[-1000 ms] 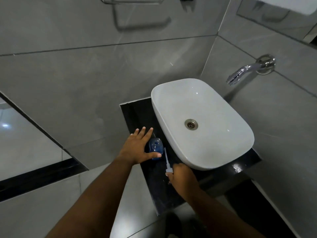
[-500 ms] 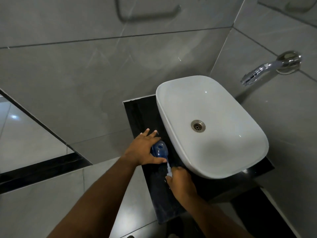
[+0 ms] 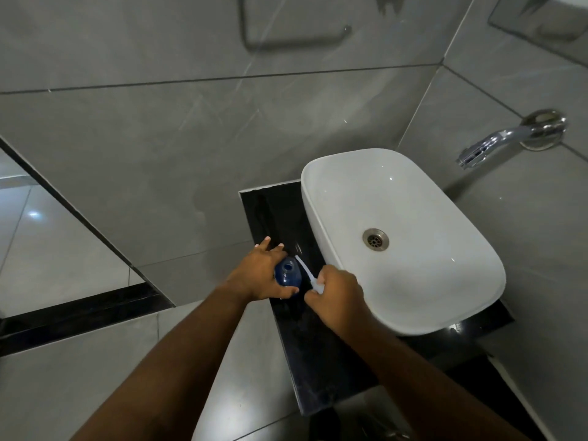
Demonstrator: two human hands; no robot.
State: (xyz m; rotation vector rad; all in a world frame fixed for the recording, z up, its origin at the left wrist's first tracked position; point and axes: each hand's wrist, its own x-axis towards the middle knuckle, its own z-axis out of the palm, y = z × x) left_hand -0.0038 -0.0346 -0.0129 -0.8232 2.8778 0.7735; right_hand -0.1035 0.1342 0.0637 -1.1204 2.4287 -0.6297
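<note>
Standing on the black counter [image 3: 280, 211], just left of the basin [image 3: 429, 202], is a blue bulb [image 3: 288, 276], mouth upward. Left hand [image 3: 254, 275] cups it, thumb curled round the near side, fingertips reaching to the stone beyond. Right hand [image 3: 337, 291] pinches the base of a thin white nozzle [image 3: 304, 268], its tip just beside the bulb's mouth, not yet in.

Assessment: bulb looks light, soft rubber (a tight grip would likely dent it); steady it low on the belly. Nozzle appears stiff, slender plastic; hold near its base. Counter is polished and glossy, probably slippery; basin is smooth glazed white.
</note>
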